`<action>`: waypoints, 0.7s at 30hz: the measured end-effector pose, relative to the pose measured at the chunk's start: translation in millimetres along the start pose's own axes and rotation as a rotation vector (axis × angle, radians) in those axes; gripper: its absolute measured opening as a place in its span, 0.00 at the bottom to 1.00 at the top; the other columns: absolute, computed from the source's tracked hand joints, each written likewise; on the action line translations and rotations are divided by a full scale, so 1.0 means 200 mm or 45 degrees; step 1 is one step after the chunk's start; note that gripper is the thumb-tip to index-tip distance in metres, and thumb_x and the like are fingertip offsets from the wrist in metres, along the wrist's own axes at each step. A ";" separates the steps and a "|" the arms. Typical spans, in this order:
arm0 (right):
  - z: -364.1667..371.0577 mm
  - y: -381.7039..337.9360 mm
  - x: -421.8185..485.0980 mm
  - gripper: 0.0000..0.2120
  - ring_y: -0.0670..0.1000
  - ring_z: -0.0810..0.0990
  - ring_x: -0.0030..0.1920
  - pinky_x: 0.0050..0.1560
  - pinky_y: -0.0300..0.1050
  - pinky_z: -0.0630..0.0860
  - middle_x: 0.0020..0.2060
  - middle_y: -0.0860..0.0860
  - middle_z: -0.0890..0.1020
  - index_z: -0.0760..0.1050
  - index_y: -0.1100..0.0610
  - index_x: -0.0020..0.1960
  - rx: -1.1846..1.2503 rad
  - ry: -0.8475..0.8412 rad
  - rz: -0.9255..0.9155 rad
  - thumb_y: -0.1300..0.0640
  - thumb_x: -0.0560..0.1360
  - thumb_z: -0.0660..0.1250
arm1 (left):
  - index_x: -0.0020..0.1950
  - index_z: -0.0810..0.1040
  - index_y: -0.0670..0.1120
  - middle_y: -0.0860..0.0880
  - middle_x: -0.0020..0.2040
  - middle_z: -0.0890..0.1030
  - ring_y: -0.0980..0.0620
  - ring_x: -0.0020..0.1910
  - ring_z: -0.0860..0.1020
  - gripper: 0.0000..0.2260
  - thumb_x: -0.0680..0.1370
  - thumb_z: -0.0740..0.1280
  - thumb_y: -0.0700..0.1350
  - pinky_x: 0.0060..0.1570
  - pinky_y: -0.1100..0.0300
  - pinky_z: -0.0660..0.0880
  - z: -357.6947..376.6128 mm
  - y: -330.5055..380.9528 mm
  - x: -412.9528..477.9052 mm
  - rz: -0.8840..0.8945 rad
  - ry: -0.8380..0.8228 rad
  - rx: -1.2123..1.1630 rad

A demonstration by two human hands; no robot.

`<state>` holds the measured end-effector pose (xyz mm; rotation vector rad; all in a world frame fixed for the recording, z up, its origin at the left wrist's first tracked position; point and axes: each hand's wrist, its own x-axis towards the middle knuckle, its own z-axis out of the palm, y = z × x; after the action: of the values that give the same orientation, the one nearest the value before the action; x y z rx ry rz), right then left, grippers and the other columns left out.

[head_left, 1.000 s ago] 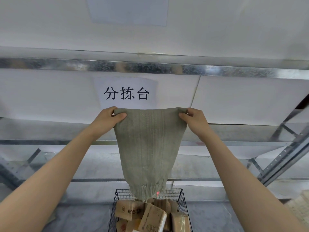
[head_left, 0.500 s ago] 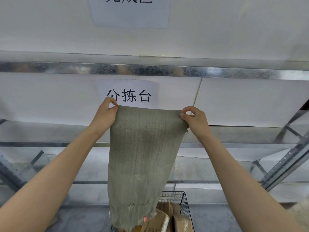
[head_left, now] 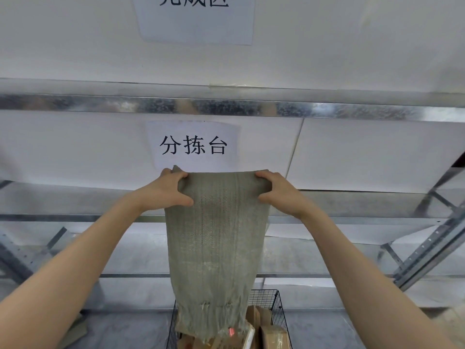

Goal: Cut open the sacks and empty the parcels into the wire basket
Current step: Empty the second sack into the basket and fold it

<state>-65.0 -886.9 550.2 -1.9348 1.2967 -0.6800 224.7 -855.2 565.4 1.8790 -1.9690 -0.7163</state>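
Up in front of the shelving, the sack [head_left: 216, 235] hangs limp and flat from both hands. On its top left corner the left hand [head_left: 166, 190] grips, thumb in front of the cloth and fingers curled over the upper edge; the right hand [head_left: 279, 192] grips the top right corner the same way, bunching the weave a little. The hands are apart, with the sack's full width stretched between them. The sack is grey-green woven cloth, and its frayed lower end dips into the basket [head_left: 264, 297], a black wire one at the bottom of the view. Brown cardboard parcels [head_left: 273, 335] lie in the basket around that end; whether they touch it I cannot tell. A small red mark [head_left: 231, 331] shows near the fray. Behind the sack a white sign [head_left: 193, 144] with black characters is stuck to a white panel [head_left: 75, 147]. A second sign [head_left: 193, 18] sits higher, cut off by the frame. A metal rail [head_left: 226, 108] runs across between the two, and a perforated upright [head_left: 427, 248] slants at the right
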 end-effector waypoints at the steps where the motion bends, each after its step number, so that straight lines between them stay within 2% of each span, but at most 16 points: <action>1: 0.01 -0.01 0.00 0.28 0.48 0.71 0.55 0.47 0.36 0.69 0.60 0.52 0.68 0.65 0.53 0.70 -0.048 -0.010 -0.007 0.63 0.71 0.65 | 0.73 0.60 0.49 0.50 0.59 0.61 0.51 0.55 0.68 0.35 0.70 0.72 0.51 0.50 0.61 0.67 0.01 0.00 0.00 -0.003 0.005 0.061; 4: 0.06 -0.01 -0.01 0.30 0.48 0.71 0.53 0.42 0.34 0.69 0.59 0.51 0.64 0.62 0.54 0.70 -0.160 -0.014 0.005 0.60 0.71 0.68 | 0.69 0.62 0.46 0.49 0.56 0.60 0.52 0.50 0.71 0.34 0.69 0.73 0.50 0.45 0.61 0.72 0.03 0.01 -0.02 0.023 0.012 0.246; 7: 0.10 0.00 -0.01 0.30 0.52 0.68 0.57 0.43 0.38 0.69 0.58 0.50 0.63 0.62 0.54 0.70 -0.279 0.030 -0.001 0.60 0.70 0.68 | 0.66 0.64 0.44 0.49 0.55 0.60 0.50 0.45 0.73 0.27 0.70 0.70 0.45 0.43 0.59 0.75 0.05 0.01 -0.02 0.027 0.043 0.358; 9: 0.11 0.01 -0.02 0.28 0.52 0.66 0.58 0.45 0.40 0.70 0.58 0.50 0.63 0.63 0.55 0.69 -0.334 0.044 0.002 0.61 0.70 0.66 | 0.67 0.66 0.44 0.49 0.54 0.61 0.48 0.46 0.73 0.24 0.72 0.66 0.42 0.45 0.57 0.74 0.06 0.00 -0.01 0.049 0.103 0.361; 12: 0.11 0.04 -0.02 0.23 0.52 0.67 0.58 0.50 0.43 0.71 0.56 0.51 0.65 0.67 0.56 0.66 -0.372 0.071 -0.008 0.63 0.71 0.64 | 0.68 0.70 0.49 0.51 0.53 0.65 0.52 0.49 0.72 0.22 0.73 0.65 0.43 0.44 0.63 0.70 0.05 -0.03 -0.02 0.092 0.185 0.224; 14: 0.10 0.05 -0.03 0.19 0.51 0.69 0.57 0.54 0.42 0.69 0.55 0.50 0.68 0.71 0.56 0.62 -0.342 0.117 -0.042 0.63 0.71 0.63 | 0.60 0.75 0.53 0.52 0.53 0.66 0.55 0.49 0.72 0.16 0.73 0.66 0.44 0.42 0.68 0.67 0.04 -0.06 -0.02 0.133 0.209 0.137; 17: 0.08 0.07 -0.04 0.13 0.49 0.70 0.55 0.55 0.41 0.68 0.53 0.50 0.71 0.77 0.56 0.55 -0.275 0.204 -0.064 0.61 0.71 0.65 | 0.47 0.77 0.52 0.56 0.59 0.64 0.54 0.53 0.72 0.05 0.72 0.69 0.45 0.45 0.64 0.67 0.02 -0.10 -0.03 0.125 0.256 0.008; 19: 0.06 0.07 -0.04 0.06 0.49 0.71 0.51 0.50 0.40 0.67 0.49 0.52 0.74 0.78 0.60 0.47 -0.162 0.254 -0.043 0.61 0.70 0.67 | 0.45 0.79 0.47 0.55 0.58 0.69 0.53 0.52 0.73 0.07 0.71 0.72 0.47 0.44 0.63 0.68 0.01 -0.12 -0.03 0.092 0.256 -0.086; 21: 0.04 0.08 -0.04 0.08 0.49 0.71 0.42 0.42 0.41 0.66 0.41 0.58 0.76 0.75 0.66 0.43 0.017 0.254 0.011 0.61 0.69 0.68 | 0.45 0.79 0.45 0.48 0.49 0.78 0.51 0.47 0.76 0.09 0.70 0.73 0.49 0.42 0.62 0.68 -0.01 -0.13 -0.03 0.052 0.180 -0.200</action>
<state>-69.6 -881.1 532.6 -1.8870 1.4155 -0.8934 248.3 -848.8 552.6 1.7425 -1.8041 -0.6849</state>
